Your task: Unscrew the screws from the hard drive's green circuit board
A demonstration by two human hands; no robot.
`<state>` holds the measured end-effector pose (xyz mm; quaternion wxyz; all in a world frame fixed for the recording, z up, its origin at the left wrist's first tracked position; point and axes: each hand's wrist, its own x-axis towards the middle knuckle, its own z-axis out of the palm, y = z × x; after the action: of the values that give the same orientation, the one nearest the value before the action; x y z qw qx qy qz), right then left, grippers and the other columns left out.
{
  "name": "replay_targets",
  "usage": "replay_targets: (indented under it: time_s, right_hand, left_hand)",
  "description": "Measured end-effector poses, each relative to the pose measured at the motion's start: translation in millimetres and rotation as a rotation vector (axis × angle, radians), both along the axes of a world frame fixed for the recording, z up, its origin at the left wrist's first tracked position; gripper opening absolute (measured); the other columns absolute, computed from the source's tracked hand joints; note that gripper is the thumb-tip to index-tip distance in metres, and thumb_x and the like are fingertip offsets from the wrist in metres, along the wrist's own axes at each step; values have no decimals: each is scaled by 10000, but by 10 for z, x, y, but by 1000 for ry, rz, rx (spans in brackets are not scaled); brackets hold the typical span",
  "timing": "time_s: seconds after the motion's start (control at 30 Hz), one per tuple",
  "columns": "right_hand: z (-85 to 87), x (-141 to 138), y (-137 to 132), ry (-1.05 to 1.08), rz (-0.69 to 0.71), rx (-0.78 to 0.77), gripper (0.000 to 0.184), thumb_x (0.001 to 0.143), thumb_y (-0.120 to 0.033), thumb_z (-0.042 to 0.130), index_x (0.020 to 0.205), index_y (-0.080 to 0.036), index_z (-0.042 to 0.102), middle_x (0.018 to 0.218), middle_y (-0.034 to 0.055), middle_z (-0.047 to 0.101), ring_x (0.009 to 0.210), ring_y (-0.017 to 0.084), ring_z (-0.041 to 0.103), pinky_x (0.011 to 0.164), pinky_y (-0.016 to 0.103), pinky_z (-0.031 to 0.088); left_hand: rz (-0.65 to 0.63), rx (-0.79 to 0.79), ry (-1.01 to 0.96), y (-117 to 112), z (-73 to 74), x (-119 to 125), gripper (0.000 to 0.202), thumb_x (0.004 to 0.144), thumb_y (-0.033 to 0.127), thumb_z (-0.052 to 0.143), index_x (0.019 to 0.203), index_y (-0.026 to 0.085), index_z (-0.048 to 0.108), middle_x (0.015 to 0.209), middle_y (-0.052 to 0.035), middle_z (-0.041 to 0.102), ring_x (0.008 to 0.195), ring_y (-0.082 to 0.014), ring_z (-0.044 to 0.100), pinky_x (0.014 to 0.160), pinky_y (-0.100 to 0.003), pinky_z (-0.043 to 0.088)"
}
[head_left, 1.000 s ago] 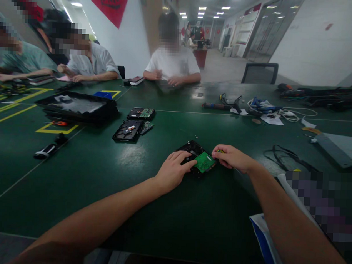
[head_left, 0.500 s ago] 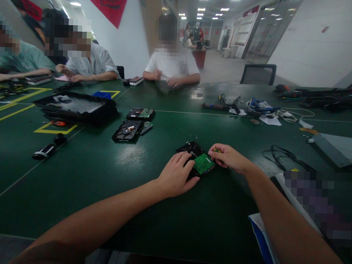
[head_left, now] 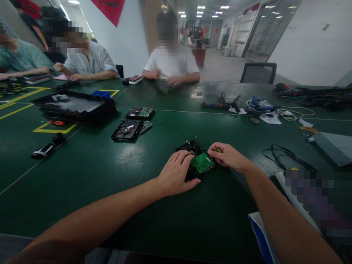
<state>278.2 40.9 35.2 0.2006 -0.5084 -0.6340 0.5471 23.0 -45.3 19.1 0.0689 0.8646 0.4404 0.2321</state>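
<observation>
A black hard drive (head_left: pixel 193 147) lies on the green table in front of me, with a green circuit board (head_left: pixel 203 163) on its upper face. My left hand (head_left: pixel 177 173) is closed around the drive's left and near sides, fingers over the top and thumb along the near edge. Pinched at the board's right corner are the fingertips of my right hand (head_left: pixel 226 155). That same hand keeps a screwdriver with a yellow and black handle (head_left: pixel 218 150) in its grasp, its thin shaft pointing back under the wrist. Tiny screws (head_left: pixel 195 136) lie just beyond the drive.
Two more drives, one a black hard drive (head_left: pixel 126 130), lie left of centre beside a loose circuit board (head_left: pixel 146 127). A black tray (head_left: pixel 78 105) stands farther left. At right are cables (head_left: pixel 289 157) and a grey metal box (head_left: pixel 334 147). Several people sit across the table.
Slightly more of the green board shows beside my left fingers. Both hands stay at the drive, and the screwdriver remains in my right hand.
</observation>
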Motion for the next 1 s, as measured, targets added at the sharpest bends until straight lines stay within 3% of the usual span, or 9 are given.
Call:
replay_targets:
  time_s: [0.5,0.83,1.0]
  right_hand:
    - [39,0,-11,-7,-66,-9,210,839,-332,704,979,-194,630,548,-55,494,468,85,388,434,227,248]
    - [24,10,-7,-2,-43,9,293,894,-474,679,975,-199,613,571,-49,488,468,85,380,430,230,263]
    - [28,5,-6,-14,-61,32,265,911,-454,663,983,-205,606,581,-40,516,467,88,394,425,224,268]
  left_hand:
    - [-2,9,-3,16,-26,-2,758,852,573,695,1439,161,449,1415,-179,526,1350,-367,489,1155,-562,417]
    - [-1,8,12,12,-18,10,747,855,575,687,1427,147,469,1398,-181,526,1333,-362,488,1155,-549,413]
    - [-14,15,42,11,-24,0,731,863,546,684,1456,171,479,1410,-177,500,1339,-369,462,1149,-560,406]
